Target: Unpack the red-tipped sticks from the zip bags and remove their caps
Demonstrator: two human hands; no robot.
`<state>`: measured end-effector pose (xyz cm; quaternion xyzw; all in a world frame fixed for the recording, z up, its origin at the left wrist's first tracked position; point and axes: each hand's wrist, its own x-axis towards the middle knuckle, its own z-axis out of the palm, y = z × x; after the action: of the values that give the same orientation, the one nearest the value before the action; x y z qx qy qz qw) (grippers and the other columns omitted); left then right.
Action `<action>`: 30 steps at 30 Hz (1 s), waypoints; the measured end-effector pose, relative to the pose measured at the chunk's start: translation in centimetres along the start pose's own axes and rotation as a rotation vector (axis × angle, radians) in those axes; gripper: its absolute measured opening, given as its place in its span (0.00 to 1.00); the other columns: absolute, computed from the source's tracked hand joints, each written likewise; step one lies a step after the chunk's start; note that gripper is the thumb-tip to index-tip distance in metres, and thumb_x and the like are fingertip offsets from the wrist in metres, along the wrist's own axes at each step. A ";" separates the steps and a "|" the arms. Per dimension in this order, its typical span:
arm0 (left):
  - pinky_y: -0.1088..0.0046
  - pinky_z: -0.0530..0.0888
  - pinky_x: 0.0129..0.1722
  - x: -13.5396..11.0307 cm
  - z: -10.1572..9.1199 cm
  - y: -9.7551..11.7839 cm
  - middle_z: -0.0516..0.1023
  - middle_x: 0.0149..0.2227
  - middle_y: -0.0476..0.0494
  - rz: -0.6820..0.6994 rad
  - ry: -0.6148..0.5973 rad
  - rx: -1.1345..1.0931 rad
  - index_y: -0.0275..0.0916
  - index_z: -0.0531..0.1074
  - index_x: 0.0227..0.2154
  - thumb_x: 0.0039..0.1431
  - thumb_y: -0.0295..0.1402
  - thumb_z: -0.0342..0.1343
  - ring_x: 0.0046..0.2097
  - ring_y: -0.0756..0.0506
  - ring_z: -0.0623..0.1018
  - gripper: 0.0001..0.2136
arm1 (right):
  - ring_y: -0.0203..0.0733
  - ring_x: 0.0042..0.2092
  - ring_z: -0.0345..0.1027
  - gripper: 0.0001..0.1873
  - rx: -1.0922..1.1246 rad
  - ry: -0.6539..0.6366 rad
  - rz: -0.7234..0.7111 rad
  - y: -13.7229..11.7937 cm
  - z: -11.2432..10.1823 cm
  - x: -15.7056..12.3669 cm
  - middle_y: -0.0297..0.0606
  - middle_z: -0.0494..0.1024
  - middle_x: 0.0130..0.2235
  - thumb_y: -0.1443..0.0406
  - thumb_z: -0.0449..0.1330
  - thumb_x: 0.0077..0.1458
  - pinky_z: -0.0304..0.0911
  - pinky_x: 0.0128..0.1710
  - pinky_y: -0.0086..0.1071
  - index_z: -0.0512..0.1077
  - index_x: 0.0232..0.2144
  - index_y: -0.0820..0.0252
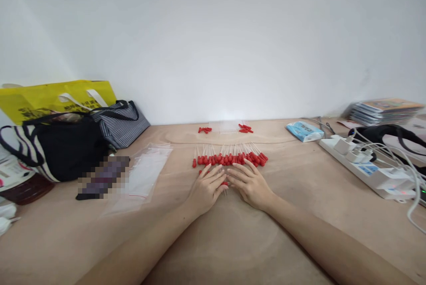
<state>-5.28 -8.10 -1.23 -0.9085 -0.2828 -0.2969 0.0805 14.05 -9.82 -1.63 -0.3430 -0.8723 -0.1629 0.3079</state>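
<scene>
Both hands lie flat on the wooden table [233,240], fingers stretched out and side by side. My left hand [207,187] and my right hand [250,184] rest just in front of a row of several small clear droppers with red bulbs [229,157]. Their fingertips touch the near ends of the row, and one or two red bulbs [225,183] peek out between the hands. A second, smaller batch of the red-bulbed droppers [229,128] lies farther back near the wall.
Clear plastic bags [146,172] lie left of the hands, beside a blurred dark object [103,178]. Striped and black bags [66,143] and a yellow bag [56,96] stand at far left. A white power strip with plugs and cables [369,165], a blue packet [304,131] and stacked booklets [382,112] are at right.
</scene>
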 end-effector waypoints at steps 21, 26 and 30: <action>0.50 0.49 0.58 -0.3 -1.4 0.1 0.78 0.39 0.46 0.119 0.094 -0.008 0.39 0.73 0.31 0.58 0.29 0.49 0.45 0.45 0.75 0.07 | 0.39 0.51 0.63 0.11 0.042 0.088 -0.067 -0.2 -0.2 -0.2 0.34 0.78 0.28 0.70 0.49 0.56 0.44 0.56 0.47 0.70 0.34 0.57; 0.50 0.49 0.58 -0.2 -1.7 0.3 0.78 0.38 0.47 0.114 0.083 -0.011 0.40 0.73 0.31 0.58 0.29 0.49 0.44 0.45 0.75 0.07 | 0.38 0.50 0.64 0.12 0.067 0.108 -0.089 -0.2 -0.1 -0.2 0.34 0.78 0.28 0.71 0.47 0.56 0.45 0.56 0.46 0.70 0.36 0.57; 0.51 0.52 0.57 -0.6 -1.9 -0.1 0.78 0.38 0.46 0.112 0.096 -0.008 0.40 0.73 0.32 0.58 0.28 0.49 0.44 0.45 0.76 0.08 | 0.39 0.49 0.65 0.11 0.081 0.096 -0.077 0.2 -0.2 -0.5 0.34 0.77 0.27 0.70 0.48 0.56 0.46 0.55 0.45 0.70 0.35 0.57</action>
<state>-6.69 -8.87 -0.07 -0.9079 -0.2263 -0.3363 0.1068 14.55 -10.01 -1.76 -0.2881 -0.8750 -0.1556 0.3567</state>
